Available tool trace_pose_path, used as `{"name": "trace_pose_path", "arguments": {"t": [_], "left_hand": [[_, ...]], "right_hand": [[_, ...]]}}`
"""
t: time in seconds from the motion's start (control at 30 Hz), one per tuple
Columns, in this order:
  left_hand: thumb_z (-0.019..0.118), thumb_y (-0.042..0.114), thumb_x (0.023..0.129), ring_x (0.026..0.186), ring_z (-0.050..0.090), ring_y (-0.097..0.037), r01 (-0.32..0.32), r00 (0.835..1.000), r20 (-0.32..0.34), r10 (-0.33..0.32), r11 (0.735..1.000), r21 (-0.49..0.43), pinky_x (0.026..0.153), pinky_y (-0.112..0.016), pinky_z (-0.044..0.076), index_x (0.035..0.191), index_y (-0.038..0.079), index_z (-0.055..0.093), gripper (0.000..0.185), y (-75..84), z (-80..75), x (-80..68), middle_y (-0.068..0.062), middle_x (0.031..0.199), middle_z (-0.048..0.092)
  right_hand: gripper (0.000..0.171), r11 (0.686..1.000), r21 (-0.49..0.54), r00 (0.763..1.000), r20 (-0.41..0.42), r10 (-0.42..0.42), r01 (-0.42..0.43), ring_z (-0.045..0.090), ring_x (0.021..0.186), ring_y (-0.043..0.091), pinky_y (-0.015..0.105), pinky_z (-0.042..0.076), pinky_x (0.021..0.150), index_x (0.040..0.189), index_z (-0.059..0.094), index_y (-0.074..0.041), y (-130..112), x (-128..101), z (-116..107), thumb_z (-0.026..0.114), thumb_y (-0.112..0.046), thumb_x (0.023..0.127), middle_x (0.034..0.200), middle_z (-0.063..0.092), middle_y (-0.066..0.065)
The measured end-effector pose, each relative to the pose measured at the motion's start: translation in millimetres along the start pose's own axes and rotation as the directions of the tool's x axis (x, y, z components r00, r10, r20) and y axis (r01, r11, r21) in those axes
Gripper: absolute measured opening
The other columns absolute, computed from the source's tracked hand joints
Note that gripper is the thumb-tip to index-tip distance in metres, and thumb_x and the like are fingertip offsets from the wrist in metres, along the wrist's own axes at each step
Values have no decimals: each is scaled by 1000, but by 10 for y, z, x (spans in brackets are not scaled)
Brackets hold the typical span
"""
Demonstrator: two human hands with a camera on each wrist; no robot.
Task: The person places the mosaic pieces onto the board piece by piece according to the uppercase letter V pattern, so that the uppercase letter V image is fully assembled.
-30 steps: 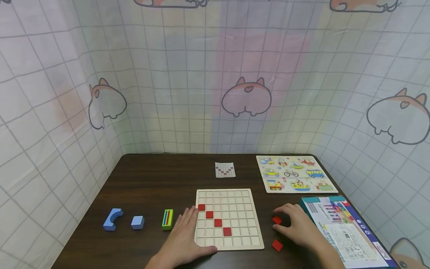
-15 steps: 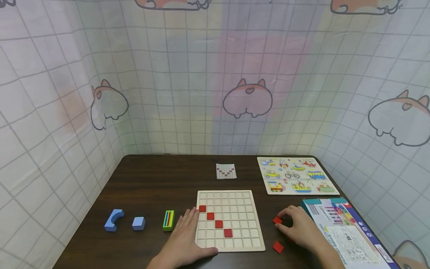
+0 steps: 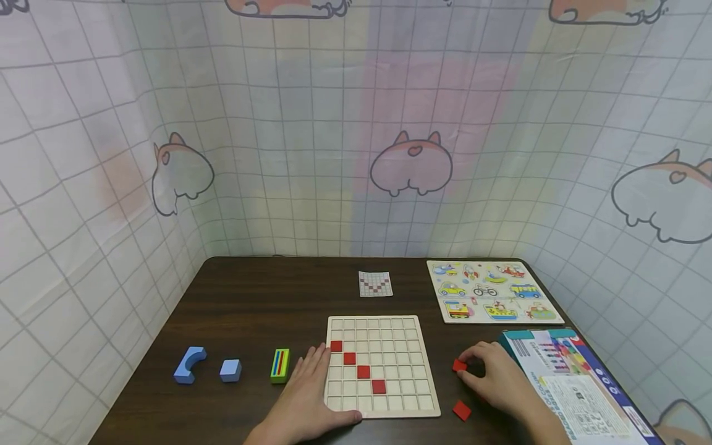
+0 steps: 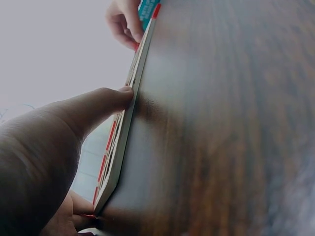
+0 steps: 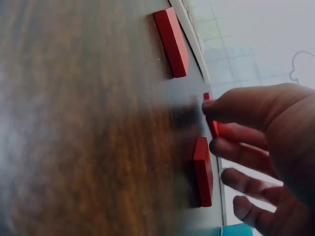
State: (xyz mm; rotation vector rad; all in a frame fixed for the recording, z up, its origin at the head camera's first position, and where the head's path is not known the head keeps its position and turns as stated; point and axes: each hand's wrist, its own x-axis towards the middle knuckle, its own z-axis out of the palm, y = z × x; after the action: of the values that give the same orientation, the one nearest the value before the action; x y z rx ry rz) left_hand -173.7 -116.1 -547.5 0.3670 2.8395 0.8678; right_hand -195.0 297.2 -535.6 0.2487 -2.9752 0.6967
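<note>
A wooden grid board (image 3: 389, 337) lies on the dark table (image 3: 261, 296), with several red tiles (image 3: 363, 371) set in a diagonal. My left hand (image 3: 308, 386) rests flat on the board's left edge, and in the left wrist view its thumb (image 4: 113, 98) touches the board's rim (image 4: 123, 142). To the right of the board, my right hand (image 3: 486, 371) pinches a red tile (image 3: 459, 365) between thumb and finger, seen closer as the red tile (image 5: 211, 123). One loose red tile (image 3: 461, 410) lies near the front. Another tile (image 5: 203, 169) lies under the fingers.
A small pattern card (image 3: 375, 283) lies behind the board, with a vehicle puzzle (image 3: 494, 290) at the back right. A colourful box (image 3: 573, 383) sits along the right edge. At the left stand a blue arch block (image 3: 190, 364), a blue cube (image 3: 230, 369) and a green striped block (image 3: 280, 364).
The right hand's fingers have drawn in slightly round the red tile. The left hand has stayed on the board's edge.
</note>
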Motion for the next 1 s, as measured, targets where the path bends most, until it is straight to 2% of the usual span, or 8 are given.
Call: {"name": "trace_pose_path", "arguments": {"t": [0.4,0.6,1.0], "left_hand": [[84,88,68,172,22,-42,-5,1000,-5,5,1000,8,138,-68,20,175,4,29,147,-6,0,-7,-16,184,28],[84,88,68,172,23,-42,-14,1000,-18,14,1000,12,139,-68,21,175,4,29,146,2,-4,-11,-16,184,28],[84,88,68,172,23,-42,-12,1000,-20,12,1000,16,139,-67,21,175,4,30,146,-3,-2,-8,-16,184,29]], "right_hand": [[21,994,36,994,-49,-100,101,59,104,6,33,58,91,109,80,-35,-112,15,-45,92,-29,93,107,72,-20],[20,986,63,987,-55,-153,156,60,104,7,33,57,91,107,79,-36,-201,45,-33,92,-32,93,105,71,-23],[17,982,85,985,20,-171,169,60,110,7,37,59,98,111,79,-36,-380,85,45,88,-35,97,112,72,-23]]}}
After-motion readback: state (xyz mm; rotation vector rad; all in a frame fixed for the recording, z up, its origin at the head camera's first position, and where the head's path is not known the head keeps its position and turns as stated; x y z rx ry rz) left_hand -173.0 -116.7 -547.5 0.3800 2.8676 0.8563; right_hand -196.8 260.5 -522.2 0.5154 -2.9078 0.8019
